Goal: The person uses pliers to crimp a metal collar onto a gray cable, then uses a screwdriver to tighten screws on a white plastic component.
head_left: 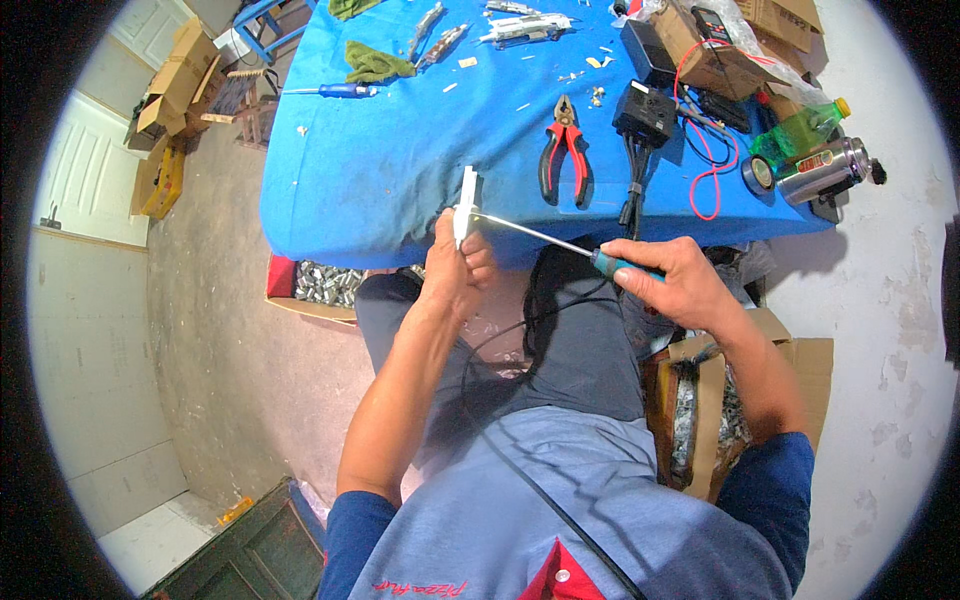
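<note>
My left hand (460, 265) is closed round the lower end of a narrow white strip-shaped part (465, 205), held upright at the near edge of the blue-covered table. My right hand (675, 280) grips the blue handle of a screwdriver (545, 236). Its long metal shaft points left, and the tip meets the side of the white part; whether it sits in a screw I cannot tell. On the cloth beyond lie pliers (567, 155) with red and black handles, jaws pointing away. A second screwdriver (345, 91) with a blue handle rests at the table's left.
Several metal-and-white parts (525, 28) and a green cloth (378, 62) lie at the far side. A black adapter (645, 112) with cables, a green bottle (800, 135) and a steel flask (825, 170) stand right. Below the table sits a box of small metal pieces (328, 284).
</note>
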Motion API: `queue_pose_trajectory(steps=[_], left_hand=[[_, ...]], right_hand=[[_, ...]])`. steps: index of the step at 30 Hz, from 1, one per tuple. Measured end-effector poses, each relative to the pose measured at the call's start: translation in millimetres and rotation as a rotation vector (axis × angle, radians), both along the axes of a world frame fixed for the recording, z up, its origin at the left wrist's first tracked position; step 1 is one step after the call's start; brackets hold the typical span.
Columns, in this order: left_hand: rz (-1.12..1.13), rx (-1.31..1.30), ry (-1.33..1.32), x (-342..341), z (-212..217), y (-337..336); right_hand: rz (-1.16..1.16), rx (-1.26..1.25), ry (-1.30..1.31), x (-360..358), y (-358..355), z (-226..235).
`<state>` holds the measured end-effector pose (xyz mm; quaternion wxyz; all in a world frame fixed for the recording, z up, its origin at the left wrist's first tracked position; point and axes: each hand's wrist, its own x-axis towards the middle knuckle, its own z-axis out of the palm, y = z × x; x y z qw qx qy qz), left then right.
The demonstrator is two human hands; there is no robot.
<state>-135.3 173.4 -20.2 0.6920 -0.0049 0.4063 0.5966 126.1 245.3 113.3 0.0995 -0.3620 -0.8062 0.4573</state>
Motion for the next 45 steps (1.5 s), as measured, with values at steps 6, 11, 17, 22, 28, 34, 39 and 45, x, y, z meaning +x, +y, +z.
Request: queue_pose_trajectory(steps=[6, 11, 17, 22, 28, 34, 39, 45], left_hand=[[0.008, -0.008, -0.015, 0, 5, 0], [0.045, -0.088, 0.048, 0, 8, 1], [0.002, -0.061, -0.023, -2, 21, 1], [-0.002, -0.078, 0.069, -3, 18, 4], [-0.05, -0.055, 0.033, -10, 17, -3], [-0.105, -0.052, -0.024, -19, 12, -6], [-0.126, -0.032, -0.011, -17, 17, -7], [-0.142, -0.017, -0.023, -18, 12, -9]], right_hand=[[-0.098, -0.265, 0.038, -2, 2, -2], [0.17, 0.66, -0.026, -8, -30, -5], [0.068, 0.349, 0.166, -5, -20, -20], [-0.164, -0.409, 0.089, -8, -12, -15], [0.049, 0.381, 0.064, -9, -26, -7], [0.094, 0.394, 0.107, -1, -19, -16], [-0.162, -0.523, 0.175, 4, -1, -3], [0.055, 0.233, 0.139, 3, -3, -6]])
